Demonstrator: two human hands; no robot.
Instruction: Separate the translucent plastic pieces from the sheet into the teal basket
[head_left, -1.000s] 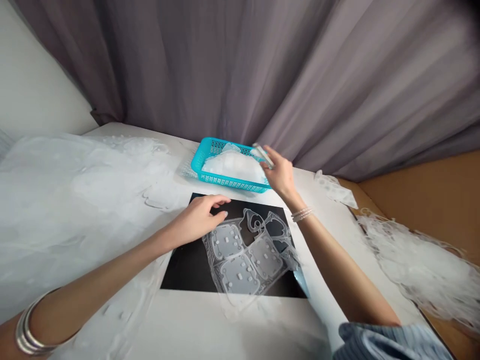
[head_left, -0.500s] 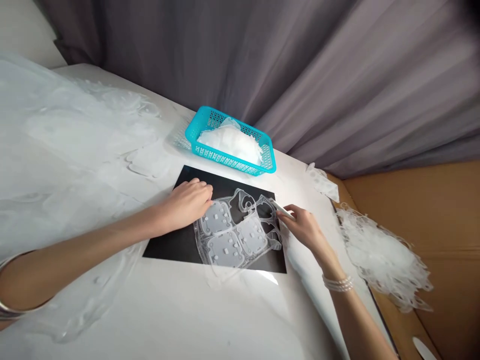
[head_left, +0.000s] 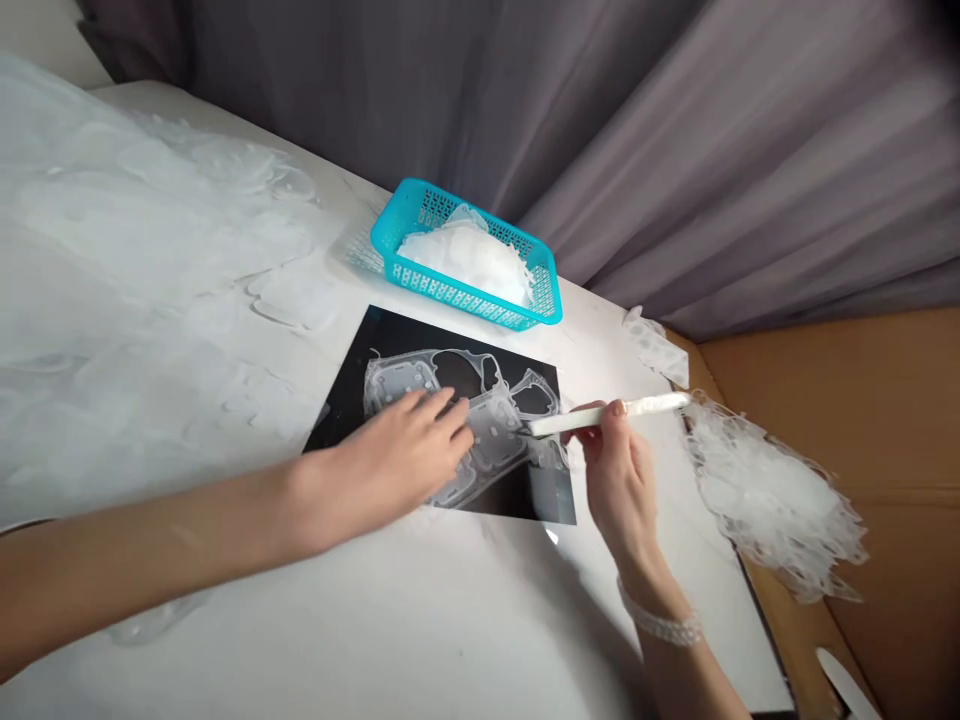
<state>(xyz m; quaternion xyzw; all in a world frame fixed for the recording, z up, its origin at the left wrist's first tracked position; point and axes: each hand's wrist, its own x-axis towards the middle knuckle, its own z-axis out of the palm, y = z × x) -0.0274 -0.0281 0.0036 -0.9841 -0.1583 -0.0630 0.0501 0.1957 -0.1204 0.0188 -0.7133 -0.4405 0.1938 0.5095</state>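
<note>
Trimming the clear sheet on the black mat

Left hand (head_left: 409, 450) lies flat, fingers spread, pressing the sheet (head_left: 457, 400); right hand (head_left: 619, 470) pinches a white tool (head_left: 600, 415), tip touching the sheet.

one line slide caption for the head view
Left hand pins a translucent sheet on a black mat while right hand holds a white tool.

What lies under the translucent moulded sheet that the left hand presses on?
A black mat lies under the translucent sheet, showing through its cut-outs. The left hand covers part of both, so that patch is hidden.
</note>
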